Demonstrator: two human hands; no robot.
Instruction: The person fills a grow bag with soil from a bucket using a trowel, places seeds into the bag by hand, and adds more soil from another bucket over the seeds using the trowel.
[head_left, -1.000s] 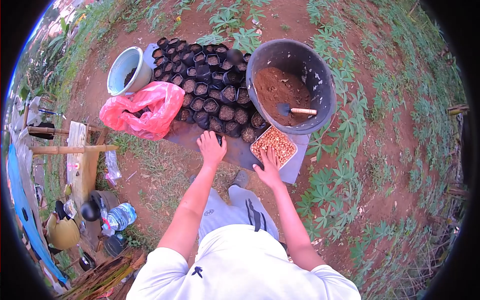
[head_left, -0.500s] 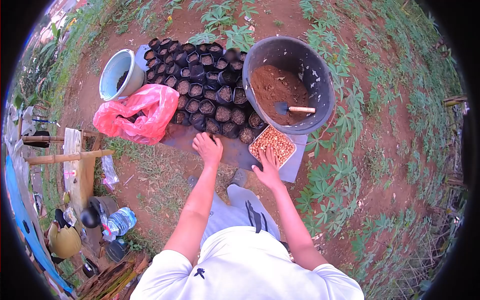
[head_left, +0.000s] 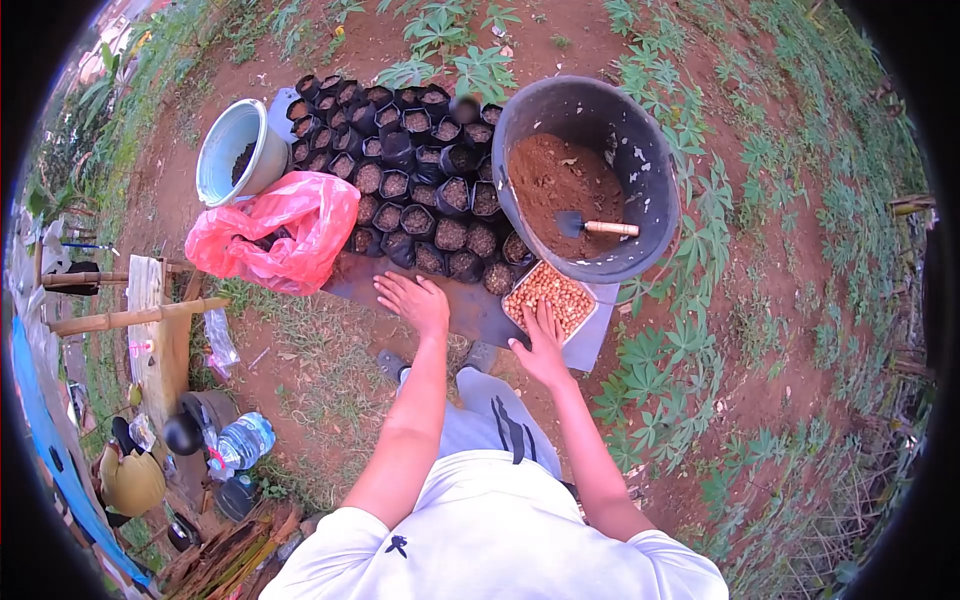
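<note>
My left hand (head_left: 413, 304) is open, its fingers stretched flat at the near edge of the dark board (head_left: 478, 318), just below the rows of soil-filled black planting bags (head_left: 451, 236). Nothing shows in its grasp. On the right, my right hand (head_left: 543, 343) reaches into a square white tray (head_left: 569, 338) of pale brown seeds that look like peanuts (head_left: 556, 296). Its fingers are extended and rest on the seeds, with the thumb apart at the tray's near left corner. Whether any seed sits under the fingertips is hidden.
A big black tub (head_left: 655, 215) of reddish soil with a wooden-handled trowel (head_left: 602, 228) stands behind the tray. On the left are a pink plastic bag (head_left: 325, 215) and a pale bucket (head_left: 213, 165). A bamboo rail (head_left: 140, 316) and a water bottle (head_left: 245, 441) lie farther left.
My left hand has shifted slightly down and its fingers have straightened from a more curled pose. My right hand stays on the seeds. The whole view has shifted a little.
</note>
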